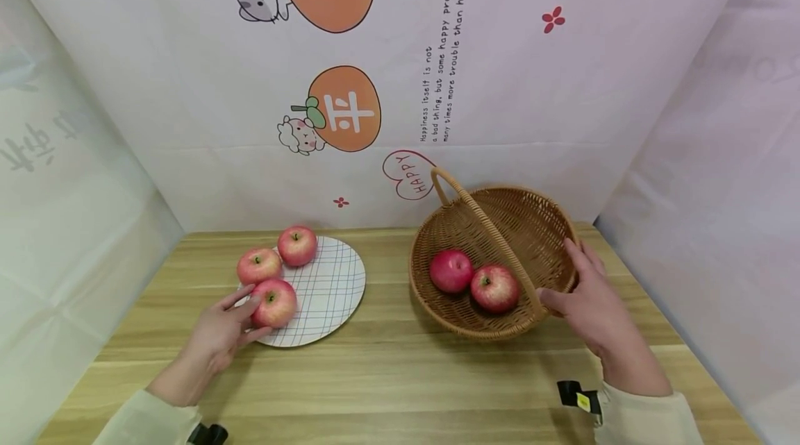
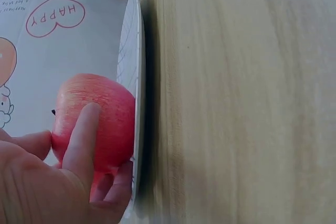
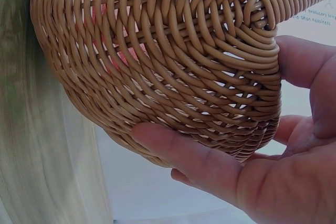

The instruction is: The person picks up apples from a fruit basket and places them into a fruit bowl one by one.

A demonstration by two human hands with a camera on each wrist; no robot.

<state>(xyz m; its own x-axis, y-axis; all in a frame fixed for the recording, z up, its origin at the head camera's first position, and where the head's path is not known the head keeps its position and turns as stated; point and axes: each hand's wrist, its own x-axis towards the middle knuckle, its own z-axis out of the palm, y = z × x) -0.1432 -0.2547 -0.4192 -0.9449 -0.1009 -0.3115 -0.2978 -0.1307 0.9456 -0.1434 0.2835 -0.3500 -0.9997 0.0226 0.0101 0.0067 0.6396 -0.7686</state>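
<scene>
Gripping the woven basket (image 1: 531,226) by its rim, the right hand (image 1: 594,306) has something likely light and stiff. On the round plate (image 1: 332,285), the left hand (image 1: 220,328) curls around the front apple (image 1: 276,304), probably firm and slippery, best held by its fat middle.

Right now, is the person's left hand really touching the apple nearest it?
Touching. The left wrist view shows it: one finger of the left hand lies along the side of the apple, fingertip against its skin.
</scene>
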